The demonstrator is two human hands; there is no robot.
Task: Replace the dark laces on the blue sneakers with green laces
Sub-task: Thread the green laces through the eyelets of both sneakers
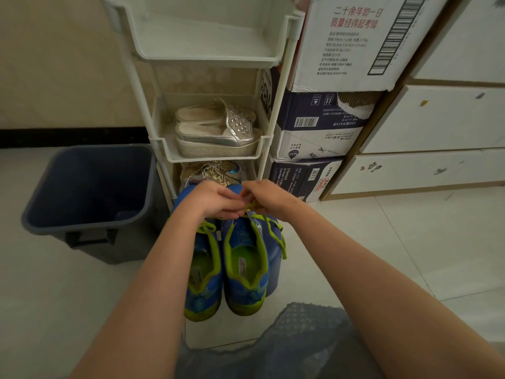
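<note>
Two blue sneakers with lime-green lining stand side by side on the floor, heels toward me: the left sneaker (203, 274) and the right sneaker (247, 269). A green lace (273, 231) runs through the right sneaker, and its loose end hangs down the shoe's right side. Green lace also shows on the left sneaker, below my left wrist. My left hand (216, 201) and my right hand (266, 198) meet over the front of the right sneaker, both pinching the green lace. The toes of both shoes are hidden by my hands.
A dark blue bin (87, 192) stands to the left. A white shelf rack (213, 149) behind the sneakers holds silver platform sandals (218, 132) and glittery shoes below them. Stacked cardboard boxes (322, 119) and white drawers (426, 119) are at the right. Grey fabric covers my lap.
</note>
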